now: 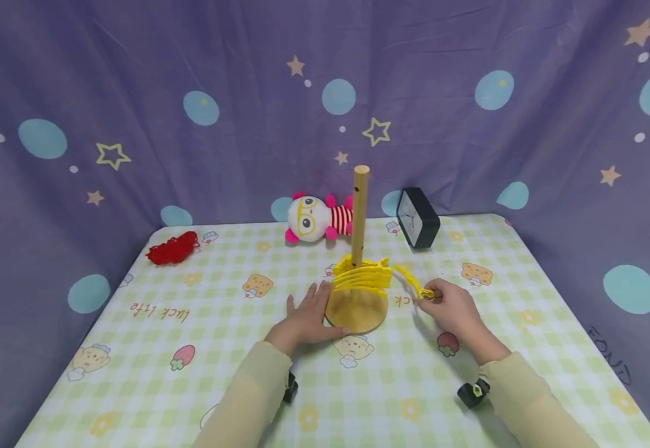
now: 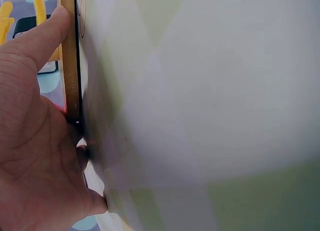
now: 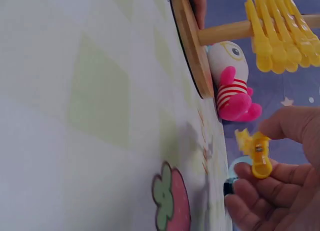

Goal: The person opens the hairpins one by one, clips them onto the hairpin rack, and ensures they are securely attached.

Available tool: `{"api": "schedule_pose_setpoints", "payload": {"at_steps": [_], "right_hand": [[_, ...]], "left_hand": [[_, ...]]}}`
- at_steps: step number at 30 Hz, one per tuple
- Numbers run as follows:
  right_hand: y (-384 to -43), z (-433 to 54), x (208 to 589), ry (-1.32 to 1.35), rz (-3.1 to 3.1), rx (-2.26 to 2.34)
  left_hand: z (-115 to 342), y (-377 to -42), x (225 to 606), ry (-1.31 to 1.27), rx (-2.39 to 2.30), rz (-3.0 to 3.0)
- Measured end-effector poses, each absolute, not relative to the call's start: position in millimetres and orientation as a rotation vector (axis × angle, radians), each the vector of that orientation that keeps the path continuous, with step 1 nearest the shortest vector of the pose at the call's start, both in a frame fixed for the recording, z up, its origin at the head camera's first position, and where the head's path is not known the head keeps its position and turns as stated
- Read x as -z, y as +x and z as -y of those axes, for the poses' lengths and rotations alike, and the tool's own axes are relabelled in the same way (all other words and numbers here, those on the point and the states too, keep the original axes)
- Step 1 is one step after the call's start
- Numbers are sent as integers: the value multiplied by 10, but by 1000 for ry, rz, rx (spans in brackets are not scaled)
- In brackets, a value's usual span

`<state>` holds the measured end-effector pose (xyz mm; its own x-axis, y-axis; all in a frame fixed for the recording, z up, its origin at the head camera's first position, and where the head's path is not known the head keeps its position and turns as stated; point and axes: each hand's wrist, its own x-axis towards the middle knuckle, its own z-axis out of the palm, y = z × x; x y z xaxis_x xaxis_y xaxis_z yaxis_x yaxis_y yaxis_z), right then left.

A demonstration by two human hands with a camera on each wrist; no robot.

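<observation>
A light wooden post [image 1: 360, 218] stands upright on a round wooden base [image 1: 357, 311]. Several long yellow plastic clips [image 1: 362, 278] are stacked around the lower part of the post. At the base's left edge rests my left hand [image 1: 305, 317], fingers stretched along the side and thumb at the front rim. In the left wrist view the thumb [image 2: 52, 33] lies against the rim. Just right of the stack, my right hand [image 1: 455, 311] pinches another yellow clip [image 3: 260, 153] between thumb and fingers. The clip's far end points toward the post, and a small metal part shows on it.
Behind the post lies a plush toy [image 1: 309, 219] in red and white stripes. A black square clock [image 1: 417, 218] stands at the back right. Red tangled yarn [image 1: 174, 249] lies at the back left. A checked cloth [image 1: 218, 386] covers the table, with a purple curtain [image 1: 258, 155] behind.
</observation>
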<state>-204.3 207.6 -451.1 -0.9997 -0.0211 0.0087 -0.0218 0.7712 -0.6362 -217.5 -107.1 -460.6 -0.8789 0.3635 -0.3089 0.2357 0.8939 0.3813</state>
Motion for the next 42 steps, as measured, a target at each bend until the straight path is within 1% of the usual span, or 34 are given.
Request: {"api": "schedule_pose_setpoints", "payload": {"at_steps": [9, 14, 23, 27, 33, 42], "right_hand": [[-1966, -2235, 4400, -11, 2798, -1073], [-1919, -2287, 4338, 54, 2742, -1016], [-1904, -2267, 4237, 203, 2541, -900], [-1932, -2175, 4166, 286, 2449, -852], [-1998, -1913, 4018, 407, 2422, -829], [-2126, -1567, 3964, 621, 2351, -785]], "left_hand": [[1065, -2182, 4619, 450, -487, -2681], [1082, -2218, 4700, 436, -472, -2687], [1074, -2193, 4620, 436, -486, -2676], [1068, -2186, 4615, 435, -471, -2671], [1062, -2194, 4610, 421, -464, -2674], [1059, -2173, 4608, 435, -471, -2670]]}}
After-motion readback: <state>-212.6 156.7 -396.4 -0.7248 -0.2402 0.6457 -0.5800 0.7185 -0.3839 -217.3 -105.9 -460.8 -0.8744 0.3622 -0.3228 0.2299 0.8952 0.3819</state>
